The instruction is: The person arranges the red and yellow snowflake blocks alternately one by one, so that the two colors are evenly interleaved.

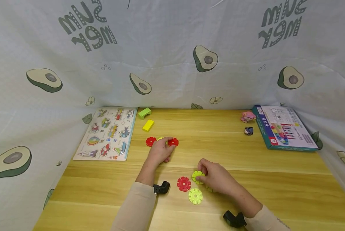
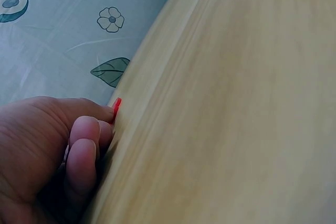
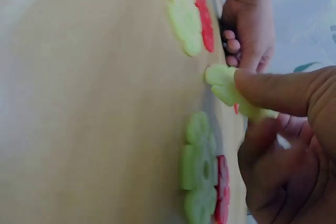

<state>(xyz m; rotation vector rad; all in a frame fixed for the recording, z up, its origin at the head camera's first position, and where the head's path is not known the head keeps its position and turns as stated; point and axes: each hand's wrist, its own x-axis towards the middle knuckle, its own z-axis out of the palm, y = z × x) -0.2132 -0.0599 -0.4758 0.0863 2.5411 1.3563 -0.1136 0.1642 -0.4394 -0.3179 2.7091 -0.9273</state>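
In the head view, my left hand (image 1: 159,150) holds a red snowflake building disc (image 1: 174,142) by its edge, low at the tabletop. The left wrist view shows only a red sliver (image 2: 117,106) of that disc at the fingertips. Beside it lie another red disc (image 1: 150,141) and a yellow disc (image 1: 161,138), the latter partly covered by the hand. My right hand (image 1: 217,176) pinches a yellow snowflake building disc (image 1: 196,175), with the thumb across it in the right wrist view. A red disc (image 1: 184,184) and a yellow disc (image 1: 195,196) lie close by; another yellow disc (image 1: 210,189) is mostly hidden under the right hand.
A picture puzzle board (image 1: 104,134) lies at the back left, near a green arch block (image 1: 144,113) and a yellow block (image 1: 148,125). At the back right are a boxed set (image 1: 288,128), a pink figurine (image 1: 248,116) and a small dark figurine (image 1: 248,131). A patterned curtain (image 1: 172,57) borders the table.
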